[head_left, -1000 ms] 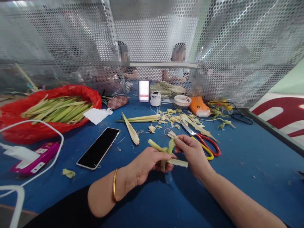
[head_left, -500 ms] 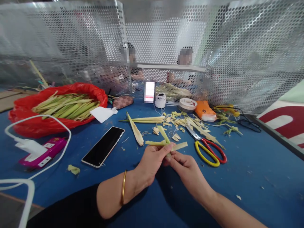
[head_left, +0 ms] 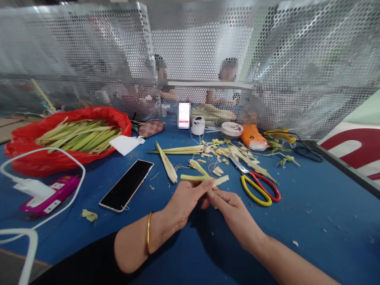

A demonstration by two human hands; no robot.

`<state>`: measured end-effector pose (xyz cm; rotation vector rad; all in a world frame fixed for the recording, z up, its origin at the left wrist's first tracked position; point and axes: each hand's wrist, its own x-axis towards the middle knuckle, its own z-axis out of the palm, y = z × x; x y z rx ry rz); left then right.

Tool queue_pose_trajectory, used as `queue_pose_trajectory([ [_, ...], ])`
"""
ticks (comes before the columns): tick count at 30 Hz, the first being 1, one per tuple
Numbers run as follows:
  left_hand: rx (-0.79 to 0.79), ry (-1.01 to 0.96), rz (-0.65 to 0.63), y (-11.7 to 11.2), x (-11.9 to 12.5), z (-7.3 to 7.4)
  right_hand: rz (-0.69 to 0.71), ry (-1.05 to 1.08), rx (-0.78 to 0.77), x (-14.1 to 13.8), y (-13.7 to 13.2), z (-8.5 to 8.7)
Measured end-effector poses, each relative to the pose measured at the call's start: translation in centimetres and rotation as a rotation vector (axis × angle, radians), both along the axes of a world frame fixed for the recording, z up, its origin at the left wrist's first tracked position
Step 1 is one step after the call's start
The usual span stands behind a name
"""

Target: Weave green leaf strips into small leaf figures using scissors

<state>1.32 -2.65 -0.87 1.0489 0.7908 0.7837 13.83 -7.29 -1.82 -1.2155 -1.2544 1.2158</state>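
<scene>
Pale green husk strips (head_left: 199, 168), crossed over one another, stick out from between my hands above the blue table. My left hand (head_left: 187, 196) pinches them near the crossing with its thumb on top. Close against it, my right hand (head_left: 227, 202) grips the lower part of the strips between thumb and fingers. Part of the strips is hidden by my fingers. A dry husk leaf (head_left: 166, 163) lies just beyond my left hand. To the right of my right hand rest scissors with red and yellow handles (head_left: 255, 189), their blades over husk scraps (head_left: 246, 156).
At the left stand a red plastic bag (head_left: 26, 158) of husks and a purple power strip (head_left: 56, 194) with a white cable. A phone (head_left: 127, 186) lies beside them. Behind are string (head_left: 198, 126), tape (head_left: 231, 130), an orange tissue pack (head_left: 253, 137) and a perforated metal screen (head_left: 196, 47) with people beyond.
The strips have tilted a little, and my right thumb has shifted slightly up along them. Both hands keep hold. The whole view has moved slightly.
</scene>
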Motion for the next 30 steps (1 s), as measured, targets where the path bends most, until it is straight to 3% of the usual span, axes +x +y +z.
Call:
queue_pose_trajectory([
  [7,0.039,0.026,0.078,0.1,0.0,0.6,-0.015,-0.022,-0.036,0.1,-0.3,0.3],
  [20,-0.053,0.047,0.119,0.8,-0.5,1.1,0.225,-0.062,0.073,0.6,-0.2,1.0],
  [30,-0.084,0.037,0.049,0.8,-0.7,1.2,0.123,-0.137,0.019,0.3,-0.1,-0.4],
])
